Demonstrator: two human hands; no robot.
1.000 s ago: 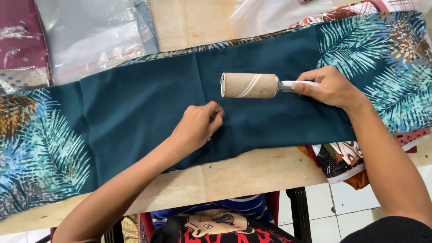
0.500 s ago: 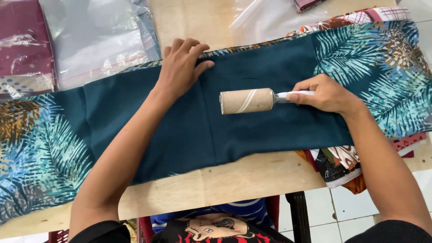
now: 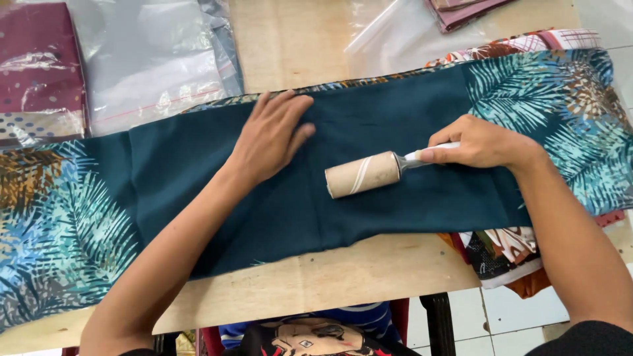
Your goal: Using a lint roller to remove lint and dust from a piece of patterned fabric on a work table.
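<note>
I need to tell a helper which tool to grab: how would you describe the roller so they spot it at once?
Start at the long dark teal cloth spread across the wooden table. Near its middle, just left of the right hand, lies the lint roller. It is a short tan cylinder on a thin pale handle, the only rigid thing on the cloth; the left hand presses flat nearby.
</note>
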